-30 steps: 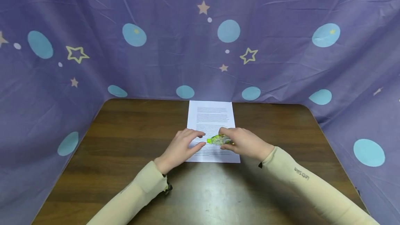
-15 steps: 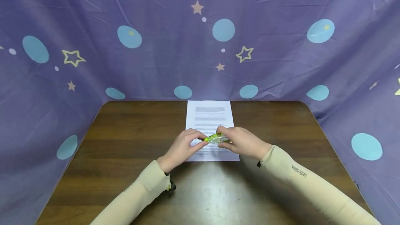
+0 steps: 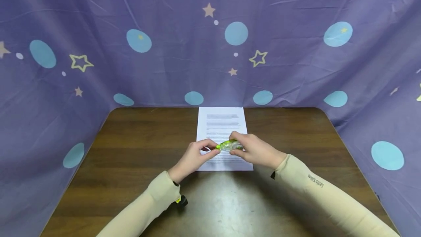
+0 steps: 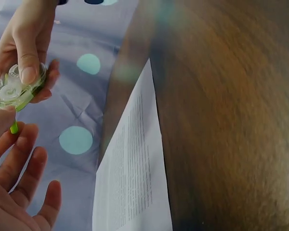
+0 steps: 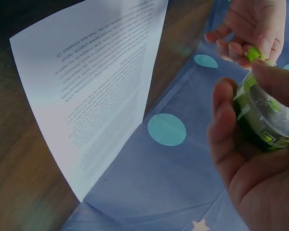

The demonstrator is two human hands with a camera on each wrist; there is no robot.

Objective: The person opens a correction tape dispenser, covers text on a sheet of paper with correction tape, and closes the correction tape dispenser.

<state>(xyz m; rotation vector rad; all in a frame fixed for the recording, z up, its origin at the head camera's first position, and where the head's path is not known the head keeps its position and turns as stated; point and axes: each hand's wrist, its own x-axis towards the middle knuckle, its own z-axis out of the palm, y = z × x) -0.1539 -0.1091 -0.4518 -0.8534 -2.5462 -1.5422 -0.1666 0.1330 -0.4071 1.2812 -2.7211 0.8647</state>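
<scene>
My right hand [image 3: 260, 150] grips a correction tape [image 5: 267, 113] with a clear, rounded case and lime-green parts. In the right wrist view the reels show through the case. Thumb and index finger of my left hand [image 3: 194, 155] pinch the green cap [image 5: 254, 54] at the tape's tip; the other fingers spread loosely in the left wrist view. Both hands are held over a printed sheet of paper [image 3: 221, 120], whose middle lines they partly hide in the head view.
The sheet lies on a brown wooden table [image 3: 148, 131], reaching its far edge. A purple curtain [image 3: 184, 46] with blue dots and stars hangs around the back and sides. Light-coloured sleeves [image 3: 161, 193] cover both forearms.
My left hand has moved right to the tape's tip and its thumb and index finger have closed on the green cap. The right hand has stayed nearly in place.
</scene>
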